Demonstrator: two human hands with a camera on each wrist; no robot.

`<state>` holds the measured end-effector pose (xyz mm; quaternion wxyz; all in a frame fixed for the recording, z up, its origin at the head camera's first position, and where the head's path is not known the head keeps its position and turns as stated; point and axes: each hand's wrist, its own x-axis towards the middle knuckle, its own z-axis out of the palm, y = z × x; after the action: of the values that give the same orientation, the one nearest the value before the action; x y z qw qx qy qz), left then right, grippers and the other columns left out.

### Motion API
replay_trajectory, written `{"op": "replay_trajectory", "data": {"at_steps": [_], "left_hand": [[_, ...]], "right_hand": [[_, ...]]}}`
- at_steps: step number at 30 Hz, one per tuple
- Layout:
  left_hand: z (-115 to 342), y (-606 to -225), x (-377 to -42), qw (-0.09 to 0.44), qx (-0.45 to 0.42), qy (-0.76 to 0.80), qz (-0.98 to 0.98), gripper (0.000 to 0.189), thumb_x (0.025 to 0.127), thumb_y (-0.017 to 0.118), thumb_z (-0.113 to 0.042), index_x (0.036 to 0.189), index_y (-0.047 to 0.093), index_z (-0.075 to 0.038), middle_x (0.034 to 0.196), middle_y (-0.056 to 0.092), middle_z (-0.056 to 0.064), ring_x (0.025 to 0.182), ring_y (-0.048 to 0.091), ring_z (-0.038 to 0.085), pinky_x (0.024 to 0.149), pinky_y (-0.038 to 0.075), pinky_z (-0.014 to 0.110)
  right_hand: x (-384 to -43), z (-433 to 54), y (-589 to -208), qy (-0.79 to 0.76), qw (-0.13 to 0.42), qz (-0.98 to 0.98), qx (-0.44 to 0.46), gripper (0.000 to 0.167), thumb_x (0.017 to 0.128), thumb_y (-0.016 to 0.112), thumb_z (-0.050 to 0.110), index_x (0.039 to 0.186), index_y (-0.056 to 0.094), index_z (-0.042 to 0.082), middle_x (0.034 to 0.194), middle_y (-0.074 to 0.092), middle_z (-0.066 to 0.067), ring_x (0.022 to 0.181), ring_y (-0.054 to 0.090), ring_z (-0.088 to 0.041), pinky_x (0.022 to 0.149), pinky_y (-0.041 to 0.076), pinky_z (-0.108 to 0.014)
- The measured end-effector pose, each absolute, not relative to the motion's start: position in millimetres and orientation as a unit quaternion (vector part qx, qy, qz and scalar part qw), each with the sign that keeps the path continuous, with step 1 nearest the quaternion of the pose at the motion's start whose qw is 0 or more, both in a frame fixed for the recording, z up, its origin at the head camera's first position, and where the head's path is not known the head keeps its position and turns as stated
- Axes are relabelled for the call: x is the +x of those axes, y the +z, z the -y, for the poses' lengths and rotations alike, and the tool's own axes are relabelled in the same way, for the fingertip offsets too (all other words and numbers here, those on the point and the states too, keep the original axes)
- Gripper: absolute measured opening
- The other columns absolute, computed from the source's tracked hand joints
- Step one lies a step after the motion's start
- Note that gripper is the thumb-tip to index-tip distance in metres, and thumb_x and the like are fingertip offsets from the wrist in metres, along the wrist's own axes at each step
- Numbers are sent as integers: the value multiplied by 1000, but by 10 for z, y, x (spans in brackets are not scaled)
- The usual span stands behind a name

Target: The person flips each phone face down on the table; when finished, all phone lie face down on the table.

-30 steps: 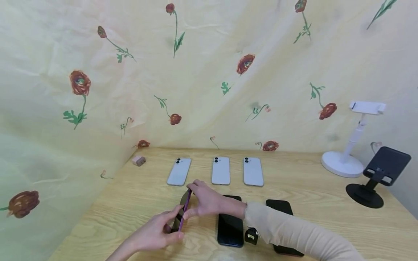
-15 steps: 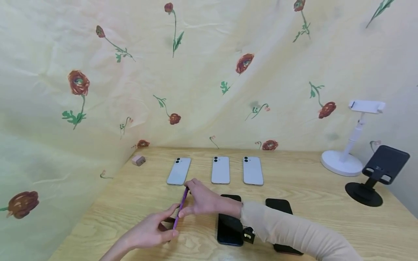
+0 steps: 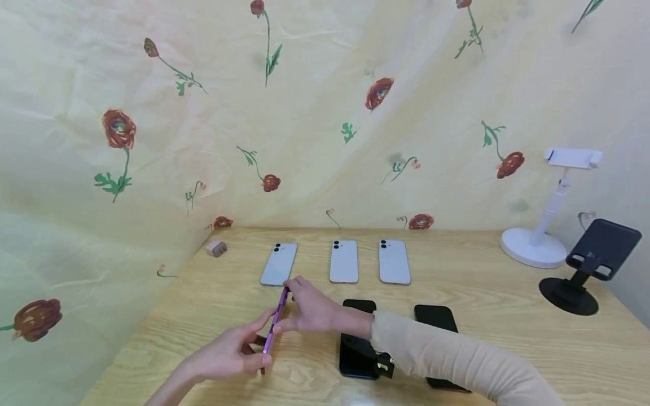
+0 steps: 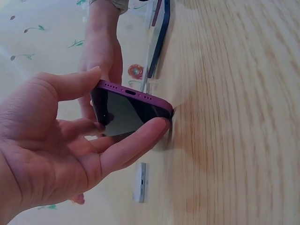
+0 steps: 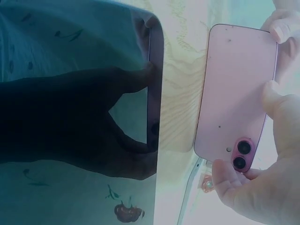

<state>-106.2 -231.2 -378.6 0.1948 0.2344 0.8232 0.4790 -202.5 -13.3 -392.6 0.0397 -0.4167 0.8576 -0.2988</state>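
Observation:
A phone with a purple frame (image 3: 275, 323) is held on its side above the wooden table, seen almost edge-on in the head view. My left hand (image 3: 223, 352) grips its near end; the left wrist view shows the thumb on the upper corner and fingers at the lower corner, beside the charging port (image 4: 130, 92). At the far end, my right hand (image 3: 317, 310) pinches the phone near its cameras. The right wrist view shows the pink back (image 5: 236, 89) with two lenses. The phone's dark screen (image 4: 123, 117) faces away from the right hand.
Two black phones, one near (image 3: 358, 358) and one further right (image 3: 435, 317), lie partly under my right arm. Three white phones (image 3: 278, 264) lie face down behind. A pink charger plug (image 3: 216, 248) is back left. White (image 3: 533, 248) and black (image 3: 569, 296) phone stands are at right.
Both hands have shifted slightly left with the phone. It has turned so its screen, partly visible a second ago in the head view, is hidden and its purple edge shows.

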Motion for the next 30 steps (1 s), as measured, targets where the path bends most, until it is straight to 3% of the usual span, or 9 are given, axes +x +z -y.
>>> {"op": "replay_trajectory", "data": {"at_steps": [5, 11, 16, 21, 30], "left_hand": [[2367, -3780, -1065, 207, 241, 498, -807, 86, 99, 64, -14, 159, 4, -1, 121, 61, 32, 74, 70, 26, 70, 58, 37], [2402, -3773, -1088, 209, 249, 491, -808, 85, 99, 63, -13, 159, 3, -2, 120, 63, 26, 84, 71, 23, 76, 57, 33], [2437, -3797, -1091, 221, 247, 505, -797, 85, 101, 61, -13, 159, 0, -2, 128, 56, 33, 95, 69, 25, 79, 56, 35], [2471, -3802, -1093, 240, 247, 528, -776, 84, 103, 58, -13, 159, -5, -2, 132, 51, 34, 96, 68, 30, 81, 57, 40], [2516, -3793, -1095, 248, 249, 529, -772, 86, 103, 58, -14, 158, -7, -1, 133, 50, 34, 99, 67, 29, 83, 56, 37]], "right_hand": [[-2012, 166, -3925, -309, 43, -855, -414, 88, 85, 78, 46, 143, 41, -8, 128, 50, -18, 111, 53, -23, 90, 49, -31], [-2006, 183, -3926, -307, 32, -855, -416, 88, 85, 78, 47, 144, 41, -8, 127, 51, -17, 107, 52, -21, 89, 48, -31], [-1996, 204, -3957, -303, 20, -853, -424, 89, 84, 79, 48, 143, 41, -8, 125, 52, -16, 102, 51, -18, 84, 48, -28], [-1983, 231, -3980, -295, 17, -857, -422, 91, 84, 79, 47, 145, 39, -8, 125, 52, -16, 100, 50, -17, 83, 47, -27], [-1978, 277, -4040, -281, 23, -854, -436, 102, 83, 82, 43, 149, 28, -13, 120, 53, -17, 99, 49, -16, 79, 47, -24]]}}
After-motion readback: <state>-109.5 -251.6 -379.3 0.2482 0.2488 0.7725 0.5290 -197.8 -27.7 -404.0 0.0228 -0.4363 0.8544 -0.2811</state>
